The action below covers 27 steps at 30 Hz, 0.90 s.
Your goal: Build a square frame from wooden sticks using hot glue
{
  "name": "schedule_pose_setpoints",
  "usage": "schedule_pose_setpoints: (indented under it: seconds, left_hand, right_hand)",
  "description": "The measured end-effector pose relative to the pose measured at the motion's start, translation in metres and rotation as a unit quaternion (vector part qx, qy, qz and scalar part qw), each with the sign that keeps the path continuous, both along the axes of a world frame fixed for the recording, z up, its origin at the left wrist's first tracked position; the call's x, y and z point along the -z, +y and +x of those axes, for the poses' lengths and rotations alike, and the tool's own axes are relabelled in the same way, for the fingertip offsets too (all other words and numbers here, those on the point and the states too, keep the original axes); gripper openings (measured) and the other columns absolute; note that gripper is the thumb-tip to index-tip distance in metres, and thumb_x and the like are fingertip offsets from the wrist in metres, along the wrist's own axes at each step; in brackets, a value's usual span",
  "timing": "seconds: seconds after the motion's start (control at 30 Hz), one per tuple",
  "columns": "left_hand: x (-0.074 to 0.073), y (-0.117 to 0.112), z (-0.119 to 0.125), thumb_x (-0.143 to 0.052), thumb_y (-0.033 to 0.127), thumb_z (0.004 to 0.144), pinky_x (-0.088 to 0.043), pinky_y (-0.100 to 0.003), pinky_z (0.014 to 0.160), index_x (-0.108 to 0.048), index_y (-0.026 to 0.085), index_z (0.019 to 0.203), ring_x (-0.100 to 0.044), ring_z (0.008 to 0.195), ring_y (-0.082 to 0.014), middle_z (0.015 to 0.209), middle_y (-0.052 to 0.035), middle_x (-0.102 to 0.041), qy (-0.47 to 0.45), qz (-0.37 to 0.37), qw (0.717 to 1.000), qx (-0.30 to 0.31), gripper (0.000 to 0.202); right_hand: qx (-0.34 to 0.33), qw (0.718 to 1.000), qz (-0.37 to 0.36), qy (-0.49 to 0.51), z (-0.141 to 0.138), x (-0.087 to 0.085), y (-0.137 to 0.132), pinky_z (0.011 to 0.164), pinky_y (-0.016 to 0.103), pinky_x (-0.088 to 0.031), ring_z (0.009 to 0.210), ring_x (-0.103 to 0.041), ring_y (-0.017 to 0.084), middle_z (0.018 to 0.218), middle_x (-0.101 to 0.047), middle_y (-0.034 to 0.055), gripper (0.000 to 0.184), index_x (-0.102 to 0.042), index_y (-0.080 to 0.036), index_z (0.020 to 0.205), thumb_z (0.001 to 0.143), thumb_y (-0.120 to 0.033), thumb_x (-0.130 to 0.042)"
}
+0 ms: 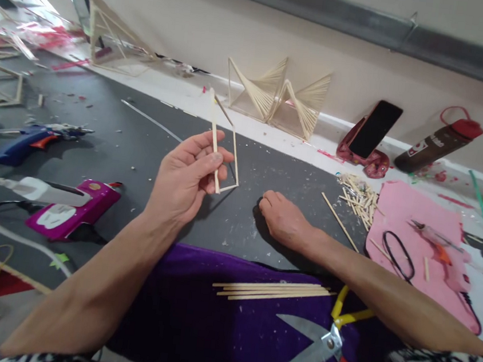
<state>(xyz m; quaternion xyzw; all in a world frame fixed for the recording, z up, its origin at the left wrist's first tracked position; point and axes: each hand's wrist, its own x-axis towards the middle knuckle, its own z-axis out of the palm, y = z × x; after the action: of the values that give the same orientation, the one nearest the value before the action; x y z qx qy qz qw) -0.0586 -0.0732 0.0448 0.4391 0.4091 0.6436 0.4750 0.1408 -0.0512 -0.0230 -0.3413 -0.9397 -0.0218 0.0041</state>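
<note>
Between thumb and fingers, my left hand (185,175) is closed on a small frame of thin wooden sticks (236,156), raised above the grey table. The frame stands upright, its near stick crossing in front of my fingers. My right hand (284,220) rests on the tabletop to the right of it, fingers curled down; whatever they may hold is hidden. Several loose wooden sticks (273,291) lie on the purple cloth (193,314) over my lap. Beside them are open shears (328,345) with yellow and red handles.
Blue glue gun (25,144) and magenta power strip (74,209) lie left. Finished stick models (276,98) stand along the wall. At right are a phone (376,129), a bottle (441,144), short stick pieces (358,199) and a pink glue gun (449,260) on pink cloth.
</note>
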Motion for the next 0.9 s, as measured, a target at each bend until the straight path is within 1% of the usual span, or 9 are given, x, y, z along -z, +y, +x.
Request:
schedule_pose_setpoints:
  seconds: [0.17,0.33,0.43,0.5,0.53,0.6,0.67,0.8,0.9]
  left_hand:
    - [0.0,0.0,0.0,-0.065,0.016,0.074,-0.035,-0.015,0.034,-0.063,0.019,0.102,-0.055,0.051,-0.0064,0.079,-0.0024,-0.067,-0.008,-0.003,1.0,-0.001,0.028]
    - [0.0,0.0,-0.001,-0.066,0.017,0.073,-0.036,-0.014,0.034,-0.063,0.019,0.102,-0.055,0.051,-0.0064,0.08,-0.0024,-0.068,-0.007,-0.01,1.0,-0.012,0.029]
    - [-0.001,-0.001,-0.001,-0.067,0.018,0.073,-0.037,-0.013,0.034,-0.063,0.019,0.103,-0.056,0.052,-0.0068,0.081,-0.003,-0.068,0.0,-0.006,1.0,-0.018,0.03]
    - [-0.001,-0.001,-0.002,-0.066,0.018,0.074,-0.038,-0.014,0.034,-0.062,0.019,0.103,-0.057,0.053,-0.0073,0.081,-0.0033,-0.068,0.003,-0.003,1.0,-0.016,0.03]
    - [-0.001,-0.001,-0.003,-0.065,0.018,0.074,-0.038,-0.014,0.034,-0.062,0.019,0.104,-0.057,0.053,-0.0075,0.082,-0.0033,-0.068,0.005,-0.001,1.0,-0.014,0.03]
    - [-0.001,-0.001,-0.003,-0.064,0.018,0.075,-0.038,-0.015,0.035,-0.062,0.019,0.104,-0.058,0.054,-0.0078,0.083,-0.0034,-0.068,0.008,0.001,1.0,-0.011,0.029]
    - [-0.001,-0.001,-0.004,-0.064,0.018,0.076,-0.038,-0.015,0.035,-0.061,0.019,0.105,-0.058,0.054,-0.0077,0.083,-0.0033,-0.068,0.011,0.002,1.0,-0.009,0.029]
    - [0.0,-0.002,-0.002,-0.063,0.018,0.076,-0.037,-0.015,0.035,-0.061,0.019,0.106,-0.058,0.055,-0.0078,0.084,-0.0034,-0.067,0.017,-0.004,1.0,-0.008,0.03]
    - [0.0,-0.002,-0.001,-0.063,0.019,0.076,-0.037,-0.015,0.034,-0.061,0.019,0.107,-0.058,0.055,-0.0081,0.084,-0.0033,-0.067,0.018,-0.012,1.0,-0.006,0.031]
  right_hand:
    - [-0.017,0.999,-0.031,0.011,-0.002,-0.003,0.0,0.069,0.029,-0.034,0.08,-0.044,0.019,0.092,-0.053,0.0092,0.015,-0.053,-0.013,0.088,0.085,-0.009,-0.04]
    - [-0.06,0.979,-0.17,0.098,0.003,-0.004,-0.008,0.07,0.026,-0.036,0.077,-0.047,0.014,0.087,-0.056,0.0055,0.015,-0.054,-0.016,0.088,0.089,-0.016,-0.039]
    - [0.032,0.936,-0.263,0.231,0.022,-0.009,0.003,0.068,0.024,-0.038,0.072,-0.051,0.011,0.08,-0.058,0.0013,0.014,-0.054,-0.017,0.083,0.088,-0.021,-0.041]
    - [0.147,0.899,-0.259,0.32,0.037,-0.012,0.017,0.062,0.023,-0.038,0.064,-0.051,0.011,0.072,-0.057,-0.0015,0.013,-0.055,-0.018,0.082,0.085,-0.025,-0.044]
    - [0.184,0.881,-0.261,0.35,0.044,-0.013,0.023,0.059,0.023,-0.039,0.061,-0.051,0.01,0.069,-0.056,-0.0022,0.012,-0.054,-0.018,0.082,0.084,-0.026,-0.045]
    - [0.216,0.86,-0.273,0.373,0.052,-0.014,0.03,0.057,0.023,-0.039,0.058,-0.052,0.01,0.07,-0.057,-0.0021,0.013,-0.056,-0.018,0.085,0.082,-0.027,-0.046]
    - [0.202,0.871,-0.28,0.35,0.053,-0.013,0.028,0.059,0.024,-0.041,0.062,-0.055,0.011,0.075,-0.06,-0.0008,0.016,-0.058,-0.018,0.09,0.083,-0.024,-0.045]
    - [0.102,0.945,-0.209,0.23,0.038,-0.006,0.01,0.073,0.026,-0.041,0.081,-0.057,0.014,0.09,-0.063,0.0033,0.018,-0.061,-0.02,0.096,0.085,-0.026,-0.048]
    - [0.045,0.983,-0.137,0.114,0.027,-0.001,0.002,0.071,0.026,-0.039,0.086,-0.055,0.017,0.093,-0.06,0.0059,0.018,-0.06,-0.019,0.095,0.088,-0.029,-0.047]
